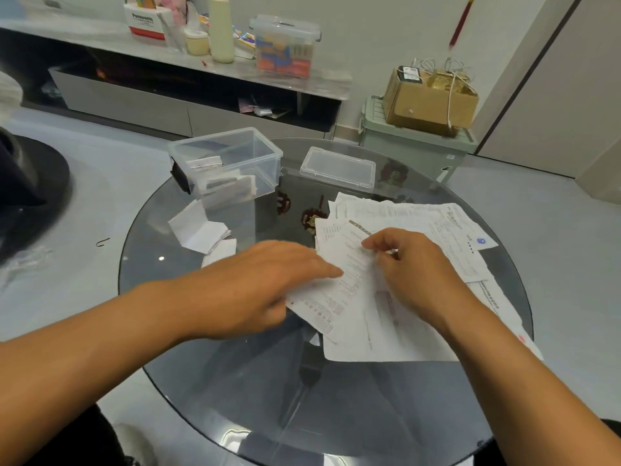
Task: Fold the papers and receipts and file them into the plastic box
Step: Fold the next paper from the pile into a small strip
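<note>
A loose pile of white papers and receipts (413, 216) covers the right half of the round glass table (235, 381). On top lies a printed receipt (349, 264). My right hand (413, 274) pinches this receipt's upper right edge between thumb and fingers. My left hand (265, 284) lies flat, fingers on the receipt's left edge. The clear plastic box (232, 163) stands open at the back left of the table with several folded papers inside. Its lid (337, 168) rests to the right of it.
Folded white papers (201, 232) lie on the glass just in front of the box. Beyond the table stand a low grey cabinet (134, 105) with clutter, a green bin (416, 146) topped by a cardboard box (430, 99), and a dark object (27, 190) at left.
</note>
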`<state>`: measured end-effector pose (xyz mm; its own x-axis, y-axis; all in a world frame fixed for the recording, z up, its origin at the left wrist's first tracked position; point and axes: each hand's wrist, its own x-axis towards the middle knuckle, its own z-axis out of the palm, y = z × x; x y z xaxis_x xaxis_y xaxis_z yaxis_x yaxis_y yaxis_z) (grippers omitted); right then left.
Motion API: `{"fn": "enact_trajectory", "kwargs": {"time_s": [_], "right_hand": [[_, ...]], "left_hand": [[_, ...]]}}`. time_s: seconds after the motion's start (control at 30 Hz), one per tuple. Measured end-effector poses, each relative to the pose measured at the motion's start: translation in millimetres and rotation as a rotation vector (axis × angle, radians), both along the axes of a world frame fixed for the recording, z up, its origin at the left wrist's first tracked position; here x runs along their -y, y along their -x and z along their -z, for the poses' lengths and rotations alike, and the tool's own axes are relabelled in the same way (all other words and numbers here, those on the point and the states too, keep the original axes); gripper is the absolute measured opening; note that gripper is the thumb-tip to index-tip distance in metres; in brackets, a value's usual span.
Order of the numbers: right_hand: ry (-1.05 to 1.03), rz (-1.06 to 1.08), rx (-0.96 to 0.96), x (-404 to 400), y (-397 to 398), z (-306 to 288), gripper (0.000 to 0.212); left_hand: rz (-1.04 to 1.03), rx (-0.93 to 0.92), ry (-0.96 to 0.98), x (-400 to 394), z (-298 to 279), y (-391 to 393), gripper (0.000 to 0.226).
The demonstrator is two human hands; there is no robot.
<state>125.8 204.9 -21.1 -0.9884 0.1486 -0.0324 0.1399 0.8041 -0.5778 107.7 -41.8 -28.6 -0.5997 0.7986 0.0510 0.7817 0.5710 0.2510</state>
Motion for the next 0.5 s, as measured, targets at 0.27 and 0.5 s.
{"fn": "enact_trajectory", "kwargs": {"time_s": [0.27,0.5], "right_hand": [[0.008,-0.278,0.275,-21.1,-17.4,-5.4,0.060],[-0.145,-0.286,0.022,-14.8,-27.3,12.0,0.049]], "left_hand": [[0.029,0.058,0.078,-11.2,-10.0,15.7,0.068],[-0.033,0.175,0.050,-19.5,-6.0,15.0,0.051]]}}
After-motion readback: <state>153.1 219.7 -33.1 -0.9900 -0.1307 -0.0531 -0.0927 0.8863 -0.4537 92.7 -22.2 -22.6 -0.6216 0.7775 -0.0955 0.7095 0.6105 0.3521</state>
